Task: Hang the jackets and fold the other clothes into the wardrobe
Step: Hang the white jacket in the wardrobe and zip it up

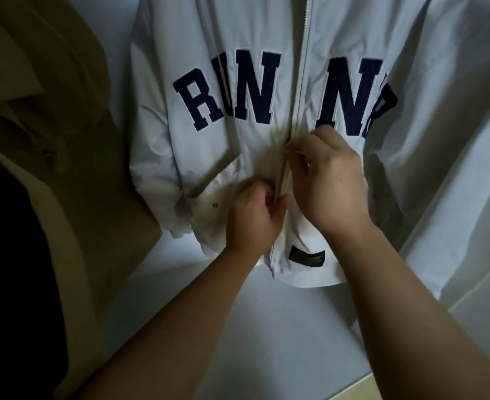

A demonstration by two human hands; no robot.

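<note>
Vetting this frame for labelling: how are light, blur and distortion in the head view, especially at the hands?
Head view: dim, bluish, no glare; the left edge sinks to near black beside the beige garment. Head view: white jacket lettering reads clearly; left hand and right hand at the zipper look slightly soft. Head view: wide-angle stretch toward the borders.
</note>
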